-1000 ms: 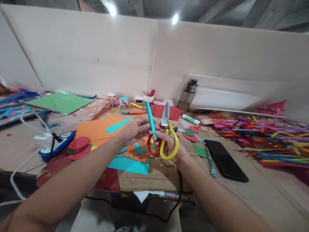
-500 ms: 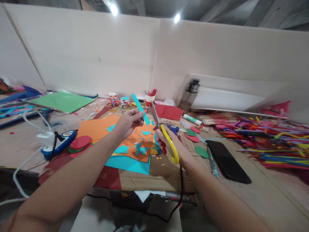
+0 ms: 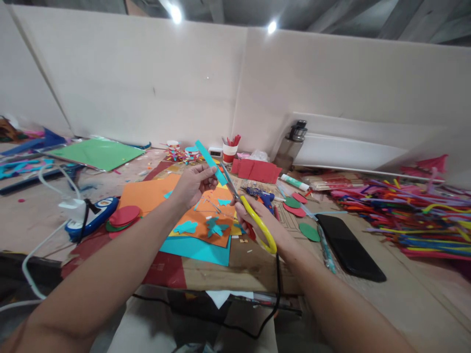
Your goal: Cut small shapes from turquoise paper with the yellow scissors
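Observation:
My left hand [image 3: 198, 185] pinches a narrow turquoise paper strip [image 3: 206, 156], which slants up and to the left above the table. In my right hand [image 3: 253, 215] are scissors [image 3: 260, 224] with yellow and red handles, their blades at the strip's lower right end. Whether the blades have cut into it, I cannot tell. Below the hands lie orange paper sheets [image 3: 140, 196] with turquoise cut-outs [image 3: 215, 227] on them, and a turquoise sheet [image 3: 206, 253] sticks out underneath.
A blue power strip [image 3: 93, 220] and paper circles [image 3: 125, 215] lie at left. To the right are a black phone [image 3: 349, 247], a glue stick [image 3: 294, 183], a blue glue gun [image 3: 265, 197] and many pipe cleaners [image 3: 415, 211]. A paper cup [image 3: 230, 153] and a bottle [image 3: 290, 144] stand at the back.
The scissors have moved left and their blades now meet the strip's lower end. A short turquoise piece that showed below the strip beside the blades no longer shows there.

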{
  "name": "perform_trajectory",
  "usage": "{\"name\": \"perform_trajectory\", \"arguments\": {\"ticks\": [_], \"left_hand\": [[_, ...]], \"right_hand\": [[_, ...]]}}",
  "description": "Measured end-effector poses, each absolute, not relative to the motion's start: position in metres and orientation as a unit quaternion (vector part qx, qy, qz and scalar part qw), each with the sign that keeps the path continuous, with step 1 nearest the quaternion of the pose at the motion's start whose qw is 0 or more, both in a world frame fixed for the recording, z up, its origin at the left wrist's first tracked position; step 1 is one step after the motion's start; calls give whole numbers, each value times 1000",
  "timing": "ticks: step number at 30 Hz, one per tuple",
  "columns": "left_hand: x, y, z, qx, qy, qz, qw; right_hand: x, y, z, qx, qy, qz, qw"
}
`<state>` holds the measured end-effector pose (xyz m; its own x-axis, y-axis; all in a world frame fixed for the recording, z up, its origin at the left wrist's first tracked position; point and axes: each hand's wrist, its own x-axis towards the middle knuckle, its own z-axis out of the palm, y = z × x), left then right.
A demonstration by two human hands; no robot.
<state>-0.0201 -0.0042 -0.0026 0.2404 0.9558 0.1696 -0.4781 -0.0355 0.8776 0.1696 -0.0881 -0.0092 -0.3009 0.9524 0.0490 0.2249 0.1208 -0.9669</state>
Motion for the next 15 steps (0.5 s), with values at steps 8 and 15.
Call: {"name": "perform_trajectory", "arguments": {"ticks": [8,15], "left_hand": [[-25,2,-5,449,284,558,638],[-25,3,-6,453,281,560,634]], "right_hand": [[168,-92,-5,-464,-635,507,352],[167,-93,-1,-478,-657,487,321]]}}
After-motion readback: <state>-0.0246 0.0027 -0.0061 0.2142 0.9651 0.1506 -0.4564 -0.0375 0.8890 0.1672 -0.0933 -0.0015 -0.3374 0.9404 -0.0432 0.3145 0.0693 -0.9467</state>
